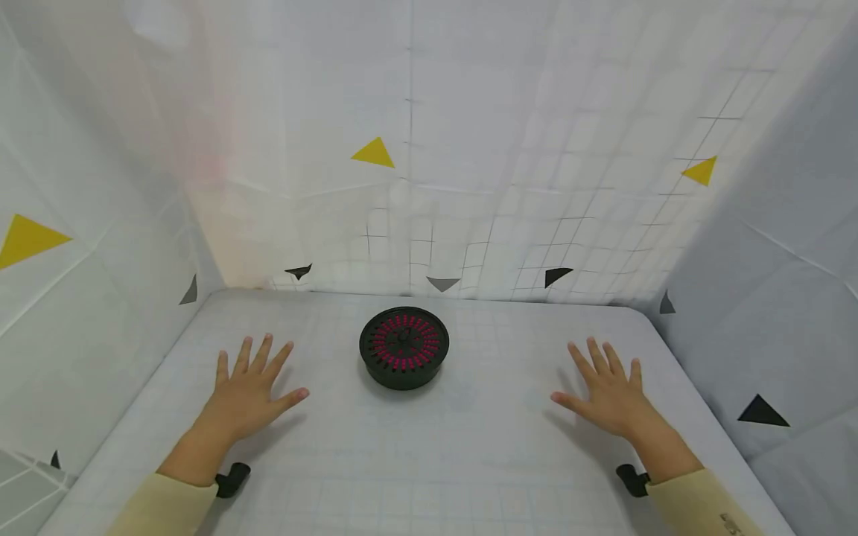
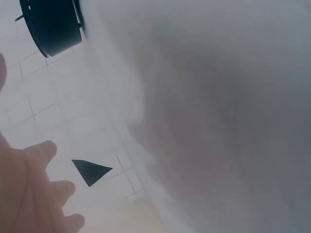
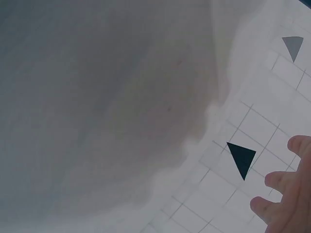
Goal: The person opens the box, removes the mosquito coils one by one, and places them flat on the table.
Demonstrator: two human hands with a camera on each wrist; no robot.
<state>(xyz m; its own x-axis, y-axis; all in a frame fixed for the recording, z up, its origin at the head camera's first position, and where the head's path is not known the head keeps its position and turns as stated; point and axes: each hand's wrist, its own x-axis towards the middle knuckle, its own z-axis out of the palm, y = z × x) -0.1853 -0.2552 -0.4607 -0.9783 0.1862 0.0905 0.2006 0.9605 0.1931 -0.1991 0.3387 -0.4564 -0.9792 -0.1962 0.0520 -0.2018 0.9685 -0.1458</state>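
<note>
A round black container [image 1: 402, 378] stands on the white table [image 1: 456, 461], a little left of the middle. Its slotted lid [image 1: 404, 341] shows pink through the slots and has a small knob at the centre. To its left, my left hand [image 1: 246, 398] is held palm down over the table with fingers spread, touching nothing but air near the container. My right hand [image 1: 611, 400], farther off to the right, has its fingers spread the same way and holds nothing. The left wrist view catches the container's side [image 2: 54, 24] at its upper left, tilted by the camera angle.
White sheets hang behind and at both sides, with yellow triangles [image 1: 375, 152] and black triangles [image 1: 763, 412] on them. The table's back edge [image 1: 509, 301] runs close to the rear sheet [image 1: 469, 149]. Black straps [image 1: 232, 480] show at the wrists.
</note>
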